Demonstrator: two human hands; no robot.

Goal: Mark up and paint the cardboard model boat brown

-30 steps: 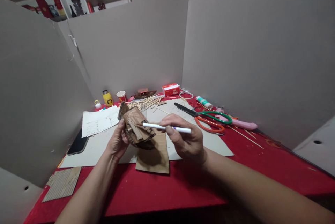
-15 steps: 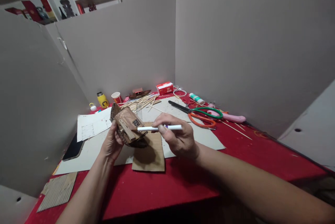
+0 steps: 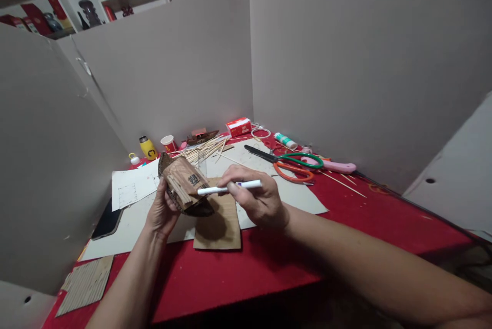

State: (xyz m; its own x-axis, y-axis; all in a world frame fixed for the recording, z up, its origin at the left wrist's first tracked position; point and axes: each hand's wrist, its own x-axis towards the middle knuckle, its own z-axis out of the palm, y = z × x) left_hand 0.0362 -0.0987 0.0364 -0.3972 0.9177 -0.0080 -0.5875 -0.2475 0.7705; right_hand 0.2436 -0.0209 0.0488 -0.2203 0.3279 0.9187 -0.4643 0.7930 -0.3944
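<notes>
My left hand [image 3: 163, 211] grips the side of a small brown cardboard model [image 3: 180, 178], boat-like in shape, with a curved roof and a dark printed character on it. The model is tilted and held above the table. A white pen [image 3: 246, 184] is pinched in my right hand [image 3: 257, 198], lying nearly level with its left end at the model's roof. I cannot tell whether the tip touches. Below the hands lies a piece of brown cardboard [image 3: 219, 229] on white sheets, partly in shadow.
Large scissors [image 3: 295, 165] with green and orange handles lie at right, by a pink-handled tool [image 3: 340, 166]. Behind are thin sticks [image 3: 207, 149], a red box [image 3: 238, 127], a paper cup [image 3: 168, 143] and a yellow bottle [image 3: 148, 148]. A phone [image 3: 106, 221] and corrugated cardboard [image 3: 86, 285] lie at left.
The whole view has shifted slightly left. The pen has tilted a little, its left end now lower relative to its right end. Both hands keep their holds.
</notes>
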